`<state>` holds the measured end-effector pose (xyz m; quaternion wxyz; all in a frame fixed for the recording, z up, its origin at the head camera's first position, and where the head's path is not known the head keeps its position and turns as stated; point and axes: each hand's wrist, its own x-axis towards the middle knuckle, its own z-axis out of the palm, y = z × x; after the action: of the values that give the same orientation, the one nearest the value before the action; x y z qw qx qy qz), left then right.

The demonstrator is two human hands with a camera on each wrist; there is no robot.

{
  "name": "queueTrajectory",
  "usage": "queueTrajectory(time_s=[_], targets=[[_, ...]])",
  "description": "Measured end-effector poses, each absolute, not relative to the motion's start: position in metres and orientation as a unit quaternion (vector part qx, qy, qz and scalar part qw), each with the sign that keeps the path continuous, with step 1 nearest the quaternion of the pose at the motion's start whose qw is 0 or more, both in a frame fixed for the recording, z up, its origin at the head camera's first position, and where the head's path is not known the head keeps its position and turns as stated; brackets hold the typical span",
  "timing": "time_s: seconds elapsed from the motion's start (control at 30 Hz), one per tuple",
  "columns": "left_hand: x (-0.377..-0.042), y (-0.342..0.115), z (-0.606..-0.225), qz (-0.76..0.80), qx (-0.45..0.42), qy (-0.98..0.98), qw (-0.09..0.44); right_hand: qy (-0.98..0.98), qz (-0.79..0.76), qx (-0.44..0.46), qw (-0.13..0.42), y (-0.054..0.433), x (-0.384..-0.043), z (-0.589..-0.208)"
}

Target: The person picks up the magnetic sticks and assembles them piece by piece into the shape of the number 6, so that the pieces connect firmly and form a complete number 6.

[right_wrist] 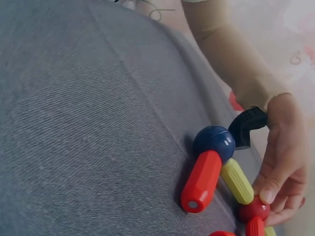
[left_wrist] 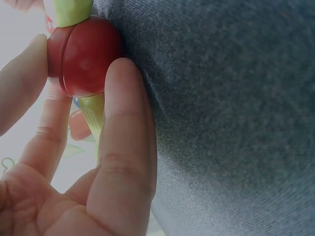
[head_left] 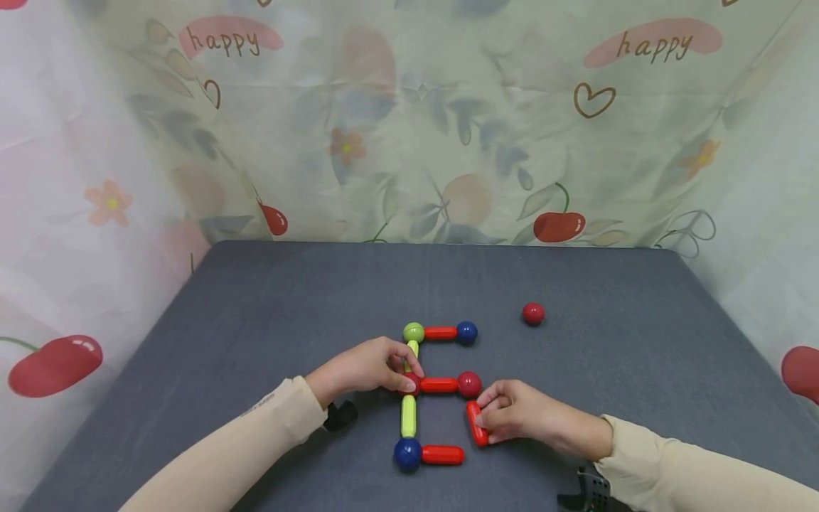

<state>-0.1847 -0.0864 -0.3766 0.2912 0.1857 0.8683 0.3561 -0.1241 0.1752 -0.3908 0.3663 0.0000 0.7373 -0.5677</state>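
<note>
My left hand pinches the red ball at the middle left of a magnetic ball-and-stick figure. In my right hand is a red stick, its upper end close beside the middle-right red ball; whether they touch I cannot tell. Yellow-green sticks join the left-side balls. Red sticks run right from the green ball to a blue ball, and from the pinched ball. The lower blue ball bears a red stick with a free end.
A loose red ball lies behind the figure to the right. The dark grey table backs onto a printed curtain. Black wrist devices sit under both sleeves.
</note>
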Motion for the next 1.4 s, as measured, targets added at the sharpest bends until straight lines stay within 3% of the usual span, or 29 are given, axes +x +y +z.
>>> queueTrajectory(time_s=[1.4], targets=[[-0.1848, -0.0848, -0.3769, 0.361, 0.17, 0.867, 0.299, 0.758, -0.548, 0.009, 0.354, 0.1759, -0.1329, -0.3911]])
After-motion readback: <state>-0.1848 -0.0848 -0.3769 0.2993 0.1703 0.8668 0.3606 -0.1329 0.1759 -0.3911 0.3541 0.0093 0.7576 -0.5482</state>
